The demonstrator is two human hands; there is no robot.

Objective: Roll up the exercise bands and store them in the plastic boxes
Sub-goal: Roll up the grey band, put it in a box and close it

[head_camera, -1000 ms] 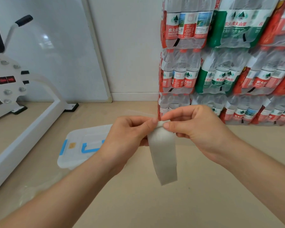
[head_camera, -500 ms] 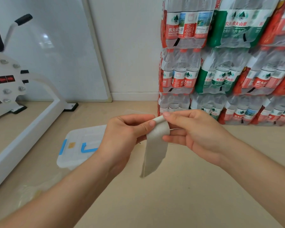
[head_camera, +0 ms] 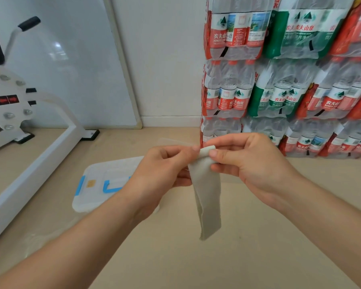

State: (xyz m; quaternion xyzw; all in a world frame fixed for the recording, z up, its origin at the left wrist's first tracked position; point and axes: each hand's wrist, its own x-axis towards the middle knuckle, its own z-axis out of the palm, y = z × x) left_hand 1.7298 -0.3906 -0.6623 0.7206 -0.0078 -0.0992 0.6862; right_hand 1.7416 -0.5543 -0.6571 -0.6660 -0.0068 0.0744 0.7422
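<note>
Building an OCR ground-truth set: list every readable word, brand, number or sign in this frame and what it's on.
"农夫山泉": red labels of the bottled water packs, again on lower rows.
"NONGFU SPRING" (cut off by neighbouring bottles): beneath it on the same red labels.
"农夫山泉": white print on the green pack wrap.
Small print on bottle labels: too small to read.
Red marks on the exercise machine's black panel: arrows or digits, too blurred to tell.
Plastic box, band: no text.

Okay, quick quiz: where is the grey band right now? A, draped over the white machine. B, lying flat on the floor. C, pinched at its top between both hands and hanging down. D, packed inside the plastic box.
C: the left hand and right hand pinch the top of the grey band, whose tail hangs free above the floor.
</note>
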